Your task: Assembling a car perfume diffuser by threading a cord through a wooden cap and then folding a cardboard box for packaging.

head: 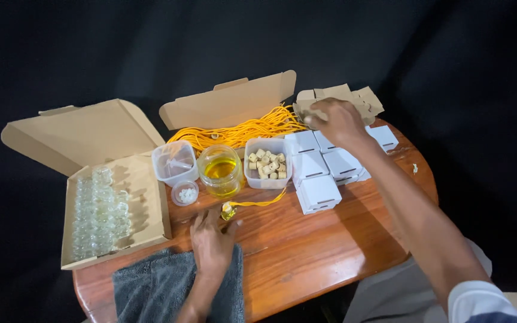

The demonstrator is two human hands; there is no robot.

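Orange cords (243,128) are glowing against tan cardboard boxes (112,179); yellow liquid is filling a clear jar (219,170); white cartons (318,191) are sitting on reddish-brown wood (306,245); a grey towel (151,290) is lying near.

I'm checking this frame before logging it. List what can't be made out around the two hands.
Head view only:
- Right hand: motion-blurred over the flat cardboard pieces; whether it grips one is unclear.
- Left hand: the fingertips hide the base of the small yellow-filled bottle; grip or mere touch is unclear.
- Small round tub: its white contents are too small to identify.
- Grey towel: cut off by the bottom edge.
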